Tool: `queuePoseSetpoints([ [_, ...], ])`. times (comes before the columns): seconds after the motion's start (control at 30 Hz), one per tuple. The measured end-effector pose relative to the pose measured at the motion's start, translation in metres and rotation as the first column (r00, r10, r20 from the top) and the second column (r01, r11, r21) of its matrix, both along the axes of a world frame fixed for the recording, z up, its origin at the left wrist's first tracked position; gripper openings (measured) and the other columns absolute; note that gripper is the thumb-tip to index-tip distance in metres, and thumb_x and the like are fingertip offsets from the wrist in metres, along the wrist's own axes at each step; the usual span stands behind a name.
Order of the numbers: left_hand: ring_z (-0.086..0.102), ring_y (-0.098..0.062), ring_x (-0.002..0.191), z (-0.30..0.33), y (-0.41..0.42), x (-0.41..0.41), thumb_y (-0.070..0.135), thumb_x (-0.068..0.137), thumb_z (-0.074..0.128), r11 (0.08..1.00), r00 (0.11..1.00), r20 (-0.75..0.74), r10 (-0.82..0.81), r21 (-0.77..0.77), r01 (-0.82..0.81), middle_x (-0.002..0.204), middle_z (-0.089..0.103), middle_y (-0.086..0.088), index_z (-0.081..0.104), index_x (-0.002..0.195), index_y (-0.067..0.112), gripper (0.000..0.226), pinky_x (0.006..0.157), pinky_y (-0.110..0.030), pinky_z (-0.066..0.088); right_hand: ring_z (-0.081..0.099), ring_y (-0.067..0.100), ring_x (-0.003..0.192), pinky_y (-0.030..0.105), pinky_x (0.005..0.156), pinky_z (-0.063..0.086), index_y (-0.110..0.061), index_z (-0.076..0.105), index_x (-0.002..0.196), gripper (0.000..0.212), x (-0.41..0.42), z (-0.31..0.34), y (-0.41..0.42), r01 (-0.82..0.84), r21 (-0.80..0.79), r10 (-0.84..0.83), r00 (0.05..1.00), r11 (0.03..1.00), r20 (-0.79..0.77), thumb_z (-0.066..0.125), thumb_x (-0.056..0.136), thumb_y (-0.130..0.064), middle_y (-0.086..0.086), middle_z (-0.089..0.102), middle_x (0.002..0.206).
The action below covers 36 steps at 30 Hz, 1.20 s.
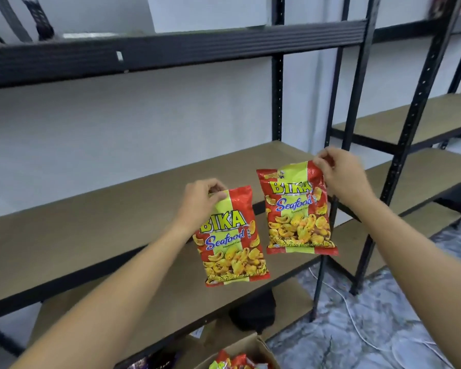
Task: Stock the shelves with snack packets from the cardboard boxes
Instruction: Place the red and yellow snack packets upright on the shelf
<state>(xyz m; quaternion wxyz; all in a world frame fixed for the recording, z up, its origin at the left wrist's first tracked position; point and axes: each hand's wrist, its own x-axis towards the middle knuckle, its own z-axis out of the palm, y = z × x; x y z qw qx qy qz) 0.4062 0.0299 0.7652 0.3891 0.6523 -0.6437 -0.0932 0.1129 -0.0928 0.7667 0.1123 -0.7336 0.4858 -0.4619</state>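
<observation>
Box: brown cardboard box [253,347] sits at the very bottom, closest to the camera, open on top. More red and yellow packets [232,362] lie inside it.
Left arm: bare arm reaches up from the bottom left corner toward the shelf.
Left hand [200,201]: fingers and thumb pinch the top edge of the left red and yellow "BIKA Seafood" snack packet [230,238].
Left packet: it hangs down from the hand, a bit tilted, in front of the shelf's front edge. Its front faces the camera.
Right arm: bare arm comes in from the right side.
Right hand [341,174]: fingers curl and pinch the top right corner of the right red and yellow "BIKA Seafood" snack packet [297,211].
Right packet: it is held higher than the left one, just beside it, not touching. It hangs over the right end of the board.
Shelf: flat brown board in a black metal frame [91,209]. Both packets are held over it, and I cannot tell if either one touches it.
Lower shelf: a black lumpy thing [253,311] sits there, too dark to tell what it is.
Floor: grey marbled floor [357,328] with a thin white cable [342,296] lying across it.
Wall: plain white wall [117,115] behind the shelves.
Next rack: more brown boards on a black frame [410,121] to the right.
</observation>
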Motion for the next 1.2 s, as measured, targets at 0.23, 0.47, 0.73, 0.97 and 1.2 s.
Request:
queuePoseSetpoints([
  [0.23, 0.064, -0.005, 0.083, 0.047, -0.053, -0.033, 0.021, 0.091, 0.069, 0.990, 0.989, -0.044, 0.139, 0.015, -0.138, 0.086, 0.070, 0.011, 0.069, 0.081, 0.028, 0.012, 0.076, -0.033, 0.054, 0.060, 0.015, 0.080, 0.030, 0.070, 0.044, -0.018, 0.066, 0.093, 0.012, -0.028, 0.052, -0.066, -0.133, 0.003, 0.133, 0.990, 0.991, -0.044, 0.058, 0.100, -0.024, -0.005, 0.064, 0.083],
  [0.47, 0.064, -0.011, 0.087, 0.086, -0.083, -0.060, 0.024, 0.092, 0.069, 0.976, 0.976, -0.005, 0.216, -0.001, -0.216, 0.091, 0.070, 0.005, 0.070, 0.084, 0.027, 0.009, 0.079, -0.033, 0.051, 0.064, 0.020, 0.084, 0.034, 0.074, 0.050, -0.020, 0.064, 0.087, 0.012, -0.054, 0.083, -0.093, -0.171, 0.013, 0.171, 0.985, 0.985, -0.029, 0.059, 0.098, -0.022, -0.003, 0.067, 0.083],
  [0.73, 0.064, -0.011, 0.087, 0.089, -0.105, -0.067, 0.025, 0.094, 0.066, 0.973, 0.972, 0.048, 0.231, 0.006, -0.232, 0.094, 0.070, 0.003, 0.072, 0.092, 0.023, 0.006, 0.079, -0.035, 0.054, 0.062, 0.016, 0.079, 0.031, 0.068, 0.045, -0.023, 0.062, 0.085, 0.013, -0.066, 0.092, -0.112, -0.174, 0.007, 0.175, 0.984, 0.985, -0.043, 0.059, 0.098, -0.022, -0.011, 0.063, 0.077],
  [0.97, 0.065, -0.015, 0.089, 0.073, -0.150, -0.047, 0.025, 0.094, 0.067, 0.967, 0.967, 0.049, 0.251, 0.037, -0.253, 0.096, 0.070, 0.000, 0.072, 0.094, 0.022, 0.006, 0.083, -0.039, 0.055, 0.060, 0.010, 0.080, 0.028, 0.065, 0.045, -0.020, 0.064, 0.088, 0.012, -0.051, 0.083, -0.152, -0.209, 0.045, 0.209, 0.978, 0.977, -0.009, 0.058, 0.099, -0.021, -0.011, 0.063, 0.080],
  [1.2, 0.065, -0.018, 0.095, 0.057, -0.221, -0.011, 0.024, 0.092, 0.068, 0.963, 0.965, 0.052, 0.255, 0.070, -0.259, 0.100, 0.070, -0.002, 0.072, 0.093, 0.022, 0.004, 0.088, -0.041, 0.053, 0.062, 0.018, 0.085, 0.029, 0.074, 0.046, -0.016, 0.066, 0.088, 0.013, -0.008, 0.063, -0.227, -0.251, 0.134, 0.255, 0.967, 0.959, -0.015, 0.059, 0.099, -0.017, -0.001, 0.067, 0.087],
])
